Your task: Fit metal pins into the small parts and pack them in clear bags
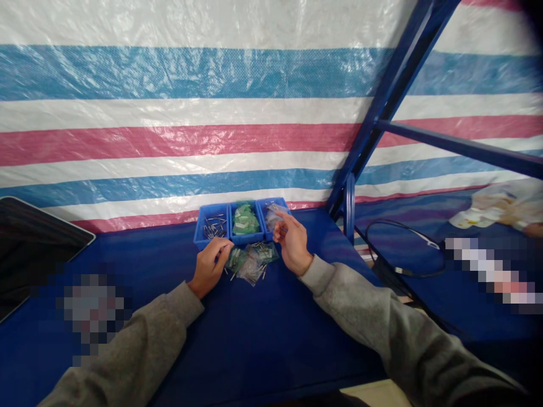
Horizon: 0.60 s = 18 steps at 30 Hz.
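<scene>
While the left hand (211,264) curls its fingers onto the heap of small clear bags (251,261) at frame centre, the right hand (292,242) pinches one bag (274,213) above the blue trays (211,213). No writing is legible.

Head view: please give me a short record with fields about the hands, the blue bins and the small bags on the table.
left hand: fingers curled, by the pile of small clear bags
right hand: raised, pinching one small clear bag
blue bins: three in a row; left holds metal pins, middle green pieces
surface: blue table
</scene>
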### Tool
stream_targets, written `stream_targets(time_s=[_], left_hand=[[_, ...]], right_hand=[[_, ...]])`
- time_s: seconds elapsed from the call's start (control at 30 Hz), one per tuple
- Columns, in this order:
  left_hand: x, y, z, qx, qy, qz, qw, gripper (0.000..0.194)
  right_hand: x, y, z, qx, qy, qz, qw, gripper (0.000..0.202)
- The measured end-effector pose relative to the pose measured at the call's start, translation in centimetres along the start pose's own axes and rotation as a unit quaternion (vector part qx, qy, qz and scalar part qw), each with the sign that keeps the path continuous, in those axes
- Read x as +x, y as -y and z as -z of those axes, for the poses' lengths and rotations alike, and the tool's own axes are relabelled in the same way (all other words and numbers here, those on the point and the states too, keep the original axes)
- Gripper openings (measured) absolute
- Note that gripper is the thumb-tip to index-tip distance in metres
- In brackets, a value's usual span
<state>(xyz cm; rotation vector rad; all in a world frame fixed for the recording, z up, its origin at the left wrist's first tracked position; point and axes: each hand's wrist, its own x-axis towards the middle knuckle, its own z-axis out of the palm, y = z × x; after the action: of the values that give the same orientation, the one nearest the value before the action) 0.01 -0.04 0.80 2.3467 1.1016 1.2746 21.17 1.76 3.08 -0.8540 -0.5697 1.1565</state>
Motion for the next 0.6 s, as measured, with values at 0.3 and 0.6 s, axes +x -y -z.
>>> stream_targets(time_s=[0.3, 0.6], left_hand=[[-0.1, 0.1, 0.0, 0.001, 0.006, 0.012, 1.000, 0.015], [0.0, 0.0, 0.0, 0.018, 0.006, 0.001, 1.000, 0.015]], right_hand=[[-0.3, -1.0, 0.2, -0.061, 0.060, 0.001, 0.996, 0.019], [-2.1, -1.8, 0.2, -0.510, 0.290, 0.144, 0.797, 0.006]])
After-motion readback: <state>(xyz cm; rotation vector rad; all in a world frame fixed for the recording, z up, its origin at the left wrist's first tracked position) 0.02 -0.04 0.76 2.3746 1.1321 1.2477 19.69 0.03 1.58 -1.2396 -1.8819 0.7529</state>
